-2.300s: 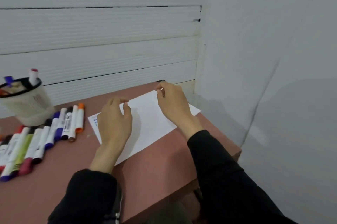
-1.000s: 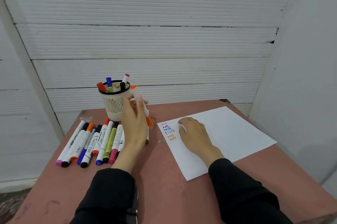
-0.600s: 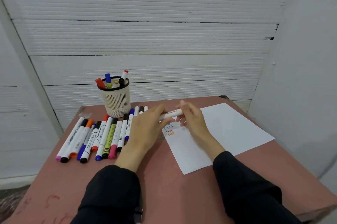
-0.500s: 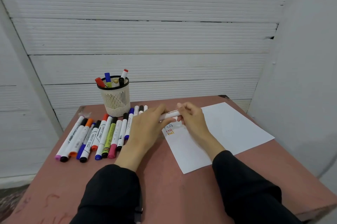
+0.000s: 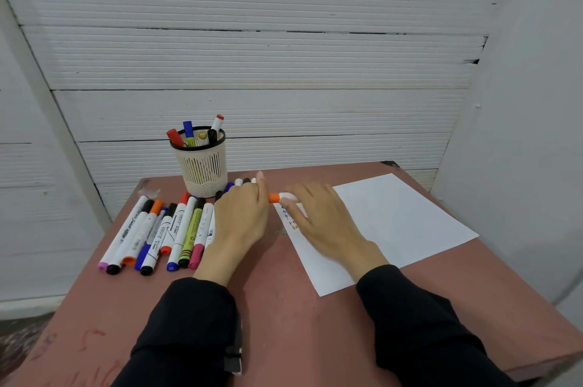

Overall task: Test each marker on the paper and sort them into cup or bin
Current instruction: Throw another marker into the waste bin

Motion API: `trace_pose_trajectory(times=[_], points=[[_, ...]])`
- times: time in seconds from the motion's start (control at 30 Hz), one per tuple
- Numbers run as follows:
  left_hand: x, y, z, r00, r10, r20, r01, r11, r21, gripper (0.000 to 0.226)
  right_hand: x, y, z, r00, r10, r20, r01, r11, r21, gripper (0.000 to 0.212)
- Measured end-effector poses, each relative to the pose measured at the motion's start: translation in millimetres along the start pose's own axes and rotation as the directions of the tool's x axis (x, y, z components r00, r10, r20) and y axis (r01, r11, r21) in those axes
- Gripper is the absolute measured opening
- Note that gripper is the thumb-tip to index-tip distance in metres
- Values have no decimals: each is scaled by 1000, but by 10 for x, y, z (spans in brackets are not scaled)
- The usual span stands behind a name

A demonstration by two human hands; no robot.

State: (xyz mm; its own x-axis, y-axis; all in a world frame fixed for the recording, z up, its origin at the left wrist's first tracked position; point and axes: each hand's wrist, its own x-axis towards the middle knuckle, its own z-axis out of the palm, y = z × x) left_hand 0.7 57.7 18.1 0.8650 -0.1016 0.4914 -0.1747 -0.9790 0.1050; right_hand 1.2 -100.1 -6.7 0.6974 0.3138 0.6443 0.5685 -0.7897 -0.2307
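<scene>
- The left hand [image 5: 241,219] is lying over the near end of a row of markers [image 5: 164,233] on the left part of the bench [image 5: 284,323]. Its fingers are curling around something, and it looks like the orange cap end of a marker.
- The right hand [image 5: 321,222] is resting on the left edge of the paper [image 5: 394,222]. Its fingers are holding the white body of the orange marker [image 5: 280,196].
- The orange marker is sitting between the two hands, just above the far left corner of the paper. I cannot tell if the cap is on or coming off.
- The paper is lying on the right part of the bench, turned a little. Small words in blue, red and orange are showing by its left edge, partly hidden by the right hand.
- A white cup [image 5: 202,166] with a black rim is standing near the far left edge of the bench, just behind the row of markers. A few markers are sticking up out of it.
- Black sleeves are covering both arms.
- A white ribbed wall [image 5: 252,71] is standing behind the bench.
</scene>
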Motion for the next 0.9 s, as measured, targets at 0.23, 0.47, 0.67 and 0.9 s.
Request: trace_pose_trajectory(times=[0.23,0.47,0.67,0.9], points=[[-23,-10,-10,995,96,0,-96,995,28,28,-34,-51,-86,984,91,154,-89,996,-20,38],[-4,-51,32,989,146,-35,-141,983,114,40,-5,-89,-182,928,210,308,-245,966,80,45],[1,-24,62,992,113,-55,-119,985,-122,31,2,-75,-299,866,319,384,-421,881,217,57],[40,-76,164,993,-115,40,100,586,-804,52,-24,195,-315,819,498,286,-564,793,232,23]])
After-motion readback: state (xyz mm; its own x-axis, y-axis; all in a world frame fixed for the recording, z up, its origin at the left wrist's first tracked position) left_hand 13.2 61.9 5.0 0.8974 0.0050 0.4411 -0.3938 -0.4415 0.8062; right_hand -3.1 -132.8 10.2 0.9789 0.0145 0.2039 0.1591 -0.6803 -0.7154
